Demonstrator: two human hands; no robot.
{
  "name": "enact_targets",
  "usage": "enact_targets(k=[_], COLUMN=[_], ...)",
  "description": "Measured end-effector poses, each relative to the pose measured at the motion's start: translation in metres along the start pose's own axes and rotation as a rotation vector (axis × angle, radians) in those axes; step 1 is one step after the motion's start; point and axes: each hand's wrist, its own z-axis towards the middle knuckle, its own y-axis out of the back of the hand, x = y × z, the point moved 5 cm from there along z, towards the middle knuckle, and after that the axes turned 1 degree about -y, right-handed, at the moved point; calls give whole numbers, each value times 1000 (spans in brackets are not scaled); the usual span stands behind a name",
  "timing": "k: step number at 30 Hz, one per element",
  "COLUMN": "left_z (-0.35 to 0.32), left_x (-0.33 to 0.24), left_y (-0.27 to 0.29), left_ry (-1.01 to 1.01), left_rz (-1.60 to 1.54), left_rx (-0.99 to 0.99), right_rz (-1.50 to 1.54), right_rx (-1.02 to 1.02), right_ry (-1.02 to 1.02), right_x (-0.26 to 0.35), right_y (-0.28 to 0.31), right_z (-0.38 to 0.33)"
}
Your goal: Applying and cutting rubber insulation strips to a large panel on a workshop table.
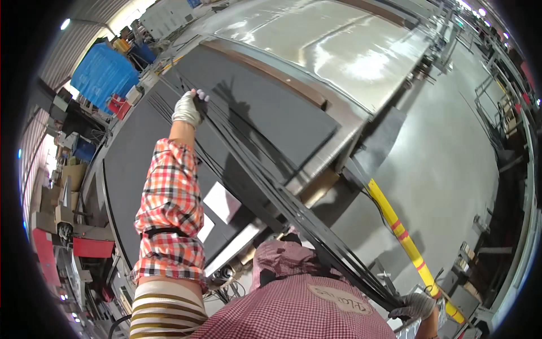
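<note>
The black strips (282,192) are running diagonally over the dark worktop (135,169), from its far edge to the near right corner. The left hand (187,108) is clasping their far end, the right hand (415,307) the near end.

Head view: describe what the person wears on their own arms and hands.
The left hand wears a light, whitish work glove. That arm carries a red, orange and white checked sleeve cover with a dark band near its lower end, over a cream and brown striped sleeve. The right hand wears a greyish knit glove; its arm is mostly out of view.
</note>
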Motion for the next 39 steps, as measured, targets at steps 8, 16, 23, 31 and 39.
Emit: enact_targets(k=[8,16,23,31,39], left_z=[235,365,277,92,-53], left_x=[18,-35,30,46,67], left_y=[78,102,129,48,-36], left_ry=[121,-168,-263,-250,-611], left_rz=[220,545,1064,753,1454], left_rx=[-272,-325,-393,185,836], right_rz=[403,370,302,-236,147], right_rx=[8,-12,98,141,202], right_ry=[37,147,199,361,277], right_x=[202,331,346,390,369], right_y=[36,55,67,82,78], right_z=[60,136,204,206,205])
